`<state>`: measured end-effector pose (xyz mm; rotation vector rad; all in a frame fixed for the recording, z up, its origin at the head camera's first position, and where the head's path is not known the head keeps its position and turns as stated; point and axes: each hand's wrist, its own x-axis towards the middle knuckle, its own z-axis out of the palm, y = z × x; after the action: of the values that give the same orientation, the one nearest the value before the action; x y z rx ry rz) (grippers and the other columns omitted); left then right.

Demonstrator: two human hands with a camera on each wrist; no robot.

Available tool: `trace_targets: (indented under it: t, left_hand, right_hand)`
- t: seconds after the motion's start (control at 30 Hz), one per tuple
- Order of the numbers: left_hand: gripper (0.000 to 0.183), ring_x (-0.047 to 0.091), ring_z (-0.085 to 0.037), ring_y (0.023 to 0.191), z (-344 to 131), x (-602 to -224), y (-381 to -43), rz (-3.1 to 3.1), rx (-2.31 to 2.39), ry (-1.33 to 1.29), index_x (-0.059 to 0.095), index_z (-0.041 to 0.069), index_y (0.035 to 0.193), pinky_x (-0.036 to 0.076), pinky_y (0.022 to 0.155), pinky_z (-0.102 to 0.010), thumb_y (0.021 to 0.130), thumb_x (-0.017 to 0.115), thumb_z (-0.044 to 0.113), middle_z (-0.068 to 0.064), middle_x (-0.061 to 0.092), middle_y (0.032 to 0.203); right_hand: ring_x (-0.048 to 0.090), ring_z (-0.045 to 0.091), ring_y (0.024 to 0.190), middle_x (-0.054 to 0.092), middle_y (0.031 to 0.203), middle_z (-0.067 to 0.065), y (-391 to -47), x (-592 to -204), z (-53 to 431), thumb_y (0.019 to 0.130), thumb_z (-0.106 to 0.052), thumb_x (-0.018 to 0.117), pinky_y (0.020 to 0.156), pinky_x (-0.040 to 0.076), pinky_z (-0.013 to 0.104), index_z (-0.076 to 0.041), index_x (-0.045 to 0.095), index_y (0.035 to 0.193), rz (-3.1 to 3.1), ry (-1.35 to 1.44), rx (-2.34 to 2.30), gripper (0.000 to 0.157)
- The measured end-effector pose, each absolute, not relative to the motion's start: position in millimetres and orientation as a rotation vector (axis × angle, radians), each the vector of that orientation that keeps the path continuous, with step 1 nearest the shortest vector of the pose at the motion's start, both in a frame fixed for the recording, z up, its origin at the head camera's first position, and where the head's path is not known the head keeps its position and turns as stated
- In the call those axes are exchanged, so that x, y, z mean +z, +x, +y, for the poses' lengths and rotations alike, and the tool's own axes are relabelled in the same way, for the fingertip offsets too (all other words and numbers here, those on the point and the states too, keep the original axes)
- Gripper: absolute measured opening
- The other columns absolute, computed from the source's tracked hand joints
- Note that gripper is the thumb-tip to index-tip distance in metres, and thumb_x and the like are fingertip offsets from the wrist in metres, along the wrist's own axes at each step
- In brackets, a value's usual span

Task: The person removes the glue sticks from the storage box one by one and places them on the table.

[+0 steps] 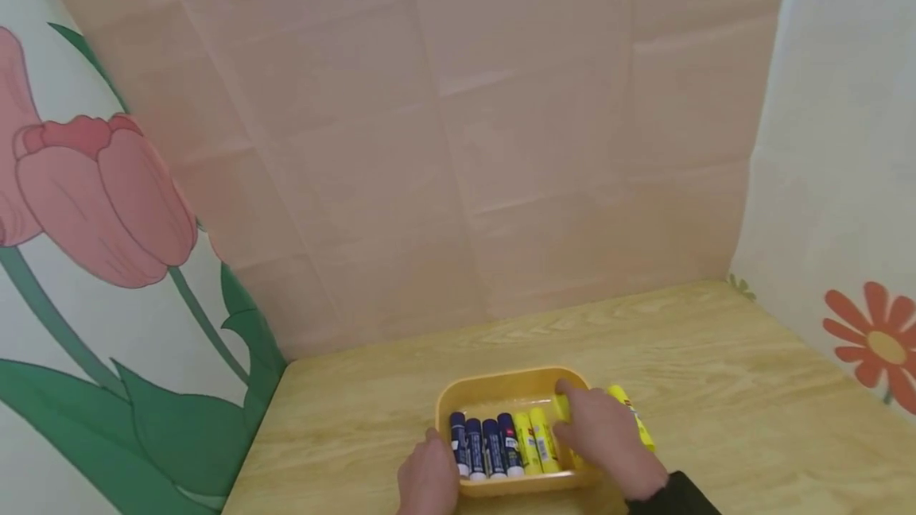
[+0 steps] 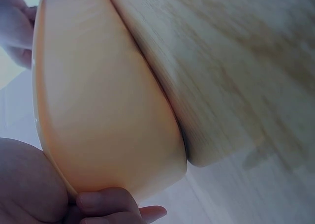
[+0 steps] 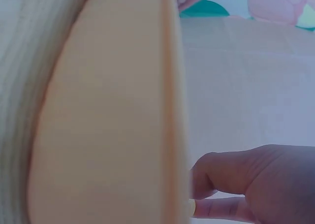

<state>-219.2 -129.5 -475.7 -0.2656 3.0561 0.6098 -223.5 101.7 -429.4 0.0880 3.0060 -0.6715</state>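
Observation:
A shallow yellow plastic bin (image 1: 468,388) stands on the table. Its row of upright-lying glue sticks has several dark blue ones (image 1: 492,445) at the left and yellow ones (image 1: 537,437) beside them. My left hand (image 1: 428,474) grips the bin's left end, with fingertips against the outer wall (image 2: 113,111) and the thumb side over the rim. Reaching over the bin's right end, my right hand (image 1: 601,427) pinches a yellow glue stick (image 1: 561,408), mostly hidden by the fingers. Only a bit of yellow shows at the fingertips of the right hand (image 3: 275,184) in the right wrist view.
Another yellow glue stick (image 1: 640,420) lies on the table just right of the bin, partly behind my right hand. The wood-grain table (image 1: 343,404) meets a pink-beige sheet (image 1: 465,141) at the back. Flower-patterned panels (image 1: 107,205) stand at both sides.

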Motion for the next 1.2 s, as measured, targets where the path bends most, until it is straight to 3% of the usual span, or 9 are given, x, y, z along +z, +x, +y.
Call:
trace_targets:
  t: [0.13, 0.37, 0.57, 0.73, 1.2]
  left_hand:
    - [0.034, 0.067, -0.033, 0.083, -129.4, -475.3, -218.4, 3.029, 0.607, -0.299, 0.055, -0.01, 0.127, 0.054, 0.081, -0.052, 0.098, 0.054, 0.009, -0.023, 0.065, 0.09]
    - [0.033, 0.066, -0.032, 0.082, -130.7, -473.7, -217.8, 3.031, 0.616, -0.289, 0.055, -0.01, 0.125, 0.054, 0.08, -0.052, 0.098, 0.055, 0.009, -0.022, 0.064, 0.088]
    - [0.03, 0.065, -0.03, 0.078, -131.4, -472.2, -218.5, 3.018, 0.619, -0.291, 0.056, -0.01, 0.121, 0.054, 0.078, -0.05, 0.098, 0.055, 0.01, -0.019, 0.063, 0.084]
    - [0.028, 0.064, -0.03, 0.077, -131.4, -470.4, -219.3, 3.027, 0.652, -0.256, 0.056, -0.01, 0.118, 0.054, 0.077, -0.051, 0.1, 0.052, 0.01, -0.018, 0.061, 0.083]
    - [0.019, 0.063, -0.03, 0.07, -132.2, -470.5, -218.2, 3.102, 0.597, -0.198, 0.056, -0.006, 0.105, 0.053, 0.067, -0.049, 0.099, 0.054, 0.012, -0.016, 0.058, 0.076]
  right_hand:
    - [0.05, 0.02, 0.065, 0.06, 0.081, 0.005, -221.4, -421.8, 104.0, 0.079, -0.021, 0.076, 0.055, 0.039, 0.033, -0.007, 0.059, 0.128, 3.018, 0.078, -0.71, 0.053]
    - [0.052, 0.019, 0.065, 0.065, 0.09, 0.008, -220.9, -410.9, 114.7, 0.083, -0.025, 0.074, 0.054, 0.041, 0.032, -0.007, 0.058, 0.13, 3.021, 0.063, -0.767, 0.053]
    - [0.048, 0.017, 0.054, 0.053, 0.067, 0.003, -216.1, -402.3, 126.7, 0.085, -0.025, 0.071, 0.048, 0.037, 0.03, -0.009, 0.056, 0.131, 3.036, 0.03, -0.833, 0.051]
    - [0.045, 0.016, 0.05, 0.048, 0.059, 0.001, -215.5, -395.7, 143.3, 0.085, -0.026, 0.069, 0.046, 0.035, 0.03, -0.009, 0.056, 0.131, 3.079, 0.01, -0.845, 0.051]
    - [0.047, 0.018, 0.055, 0.049, 0.069, 0.005, -225.3, -396.5, 190.2, 0.09, -0.021, 0.061, 0.048, 0.038, 0.032, -0.003, 0.049, 0.138, 3.022, 0.028, -0.813, 0.053]
